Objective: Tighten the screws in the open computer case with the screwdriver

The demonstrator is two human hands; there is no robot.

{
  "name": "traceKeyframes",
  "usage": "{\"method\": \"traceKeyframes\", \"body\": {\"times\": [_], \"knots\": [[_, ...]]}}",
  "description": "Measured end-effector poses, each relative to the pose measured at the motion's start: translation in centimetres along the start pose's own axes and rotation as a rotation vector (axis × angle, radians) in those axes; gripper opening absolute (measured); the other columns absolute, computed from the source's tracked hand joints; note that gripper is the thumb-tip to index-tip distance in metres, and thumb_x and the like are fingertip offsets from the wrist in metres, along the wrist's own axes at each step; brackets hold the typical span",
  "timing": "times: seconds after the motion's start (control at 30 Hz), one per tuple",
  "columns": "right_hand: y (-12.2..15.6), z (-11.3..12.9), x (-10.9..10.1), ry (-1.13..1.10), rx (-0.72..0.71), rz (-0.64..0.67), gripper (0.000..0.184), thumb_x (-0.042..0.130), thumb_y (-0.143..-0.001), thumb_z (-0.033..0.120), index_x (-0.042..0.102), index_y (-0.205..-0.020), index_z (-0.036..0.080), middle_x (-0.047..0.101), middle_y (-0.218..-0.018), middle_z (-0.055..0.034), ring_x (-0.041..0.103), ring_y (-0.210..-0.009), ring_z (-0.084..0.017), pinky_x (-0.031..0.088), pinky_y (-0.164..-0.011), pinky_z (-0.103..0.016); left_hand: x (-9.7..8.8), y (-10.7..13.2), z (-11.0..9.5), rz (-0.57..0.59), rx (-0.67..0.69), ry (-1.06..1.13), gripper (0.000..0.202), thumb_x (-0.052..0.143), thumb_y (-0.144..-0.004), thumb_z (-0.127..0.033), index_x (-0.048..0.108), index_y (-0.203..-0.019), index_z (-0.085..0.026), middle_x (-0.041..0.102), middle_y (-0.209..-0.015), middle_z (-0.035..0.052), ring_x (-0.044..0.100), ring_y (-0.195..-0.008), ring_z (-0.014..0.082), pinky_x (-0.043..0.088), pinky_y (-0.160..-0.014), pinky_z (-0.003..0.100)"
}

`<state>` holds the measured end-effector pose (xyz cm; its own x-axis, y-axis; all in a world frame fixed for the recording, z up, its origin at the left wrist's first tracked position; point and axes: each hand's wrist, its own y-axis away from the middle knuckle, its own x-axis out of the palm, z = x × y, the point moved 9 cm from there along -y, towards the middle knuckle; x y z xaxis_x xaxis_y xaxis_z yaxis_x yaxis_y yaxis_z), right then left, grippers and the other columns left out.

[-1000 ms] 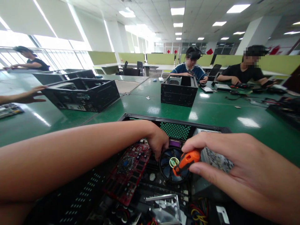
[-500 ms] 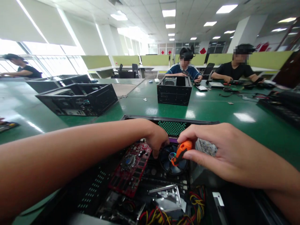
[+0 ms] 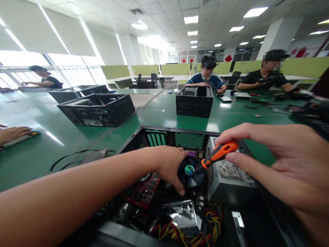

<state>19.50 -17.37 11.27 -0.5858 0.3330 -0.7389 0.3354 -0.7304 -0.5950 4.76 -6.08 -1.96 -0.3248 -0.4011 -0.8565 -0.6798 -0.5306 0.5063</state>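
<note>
An open black computer case (image 3: 154, 132) lies on the green table in front of me. My right hand (image 3: 277, 161) pinches an orange-and-black screwdriver (image 3: 218, 153), its tip pointing down-left at the round black cooler fan (image 3: 191, 173). My left hand (image 3: 168, 164) reaches into the case, its fingers curled on the fan's left rim. A red expansion card (image 3: 142, 192) sits left of the fan, partly hidden by my forearm. A grey power supply (image 3: 228, 178) sits right of the fan. Coloured wires (image 3: 205, 226) bunch at the case's near side.
Two other open cases (image 3: 97, 109) (image 3: 194, 101) stand on the green table (image 3: 38, 147). A black cable (image 3: 74, 156) lies left of my case. Another person's hand (image 3: 11, 133) rests at the left edge. Three people sit at the far sides.
The view has pulled back and tilted. My right hand lifted the screwdriver up and right, away from the fan's centre. My left hand shifted down along the fan's left rim.
</note>
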Motion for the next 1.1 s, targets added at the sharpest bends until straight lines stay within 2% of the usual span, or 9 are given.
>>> {"method": "traceKeyframes", "body": {"times": [0.17, 0.3, 0.4, 0.63, 0.77, 0.9, 1.1], "knots": [[0.1, -1.6, -0.9, 0.019, 0.037, -0.042, 0.013, 0.068, -0.104, 0.035, 0.076, -0.113, 0.039, 0.085, -0.09, 0.0049, 0.08, -0.072, -0.024, 0.059, -0.064, -0.035, -0.4, -0.8, -1.2, -0.045, 0.03, 0.023, 0.134, 0.088, -0.064, -0.08, 0.044, -0.17, -0.012, 0.054, -0.171, 0.0245, 0.062, -0.149, 0.0412, 0.049, -0.124, 0.046], [-0.6, -2.2, -0.2, 0.021, 0.036, -0.01, 0.013, 0.066, -0.104, 0.037, 0.076, -0.112, 0.038, 0.086, -0.098, 0.0036, 0.08, -0.076, -0.025, 0.057, -0.063, -0.038, -0.1, -1.1, -1.3, -0.033, -0.076, -0.04, 0.124, 0.086, -0.064, -0.083, 0.054, -0.161, -0.012, 0.071, -0.151, 0.0245, 0.074, -0.131, 0.0428, 0.059, -0.11, 0.047], [-0.8, -2.6, 0.4, 0.019, 0.053, 0.002, 0.014, 0.064, -0.105, 0.038, 0.075, -0.113, 0.037, 0.086, -0.103, 0.0026, 0.08, -0.083, -0.028, 0.058, -0.067, -0.041, -0.2, -1.2, -1.3, 0.0, -0.077, -0.092, 0.114, 0.087, -0.066, -0.073, 0.058, -0.157, -0.012, 0.074, -0.145, 0.0235, 0.077, -0.123, 0.0422, 0.062, -0.103, 0.047], [-1.3, -2.9, 1.1, 0.019, 0.066, 0.025, 0.02, 0.055, -0.108, 0.032, 0.074, -0.115, 0.032, 0.085, -0.107, -0.0023, 0.081, -0.087, -0.028, 0.058, -0.068, -0.039, -0.3, -1.3, -1.4, 0.12, 0.103, -0.136, 0.123, 0.094, -0.06, -0.047, 0.046, -0.169, -0.019, 0.067, -0.158, 0.0202, 0.073, -0.128, 0.0417, 0.06, -0.107, 0.047], [-1.9, -3.0, 2.2, 0.006, 0.041, 0.065, 0.022, 0.055, -0.107, 0.023, 0.076, -0.113, 0.027, 0.086, -0.111, -0.0054, 0.083, -0.097, -0.029, 0.061, -0.073, -0.038, 0.1, -1.3, -1.1, 0.146, 0.105, -0.084, 0.13, 0.094, -0.059, -0.041, 0.039, -0.174, -0.02, 0.059, -0.167, 0.0198, 0.069, -0.135, 0.0414, 0.058, -0.11, 0.045], [-2.2, -4.0, 2.9, 0.007, 0.086, 0.046, 0.025, 0.055, -0.107, 0.024, 0.077, -0.12, 0.028, 0.086, -0.12, -0.0065, 0.082, -0.105, -0.031, 0.061, -0.079, -0.04, 0.2, -1.3, -1.1, 0.169, 0.094, -0.068, 0.132, 0.095, -0.059, -0.038, 0.035, -0.176, -0.017, 0.057, -0.168, 0.0214, 0.068, -0.136, 0.0427, 0.057, -0.113, 0.047], [-2.6, -4.0, 4.1, -0.01, 0.098, 0.089, 0.022, 0.053, -0.108, 0.024, 0.075, -0.113, 0.026, 0.085, -0.113, -0.0072, 0.081, -0.102, -0.03, 0.06, -0.081, -0.041, 0.2, -1.3, -1.0, 0.175, 0.107, -0.055, 0.135, 0.095, -0.058, -0.039, 0.033, -0.176, -0.016, 0.054, -0.17, 0.0241, 0.067, -0.137, 0.0434, 0.056, -0.113, 0.049]]}}
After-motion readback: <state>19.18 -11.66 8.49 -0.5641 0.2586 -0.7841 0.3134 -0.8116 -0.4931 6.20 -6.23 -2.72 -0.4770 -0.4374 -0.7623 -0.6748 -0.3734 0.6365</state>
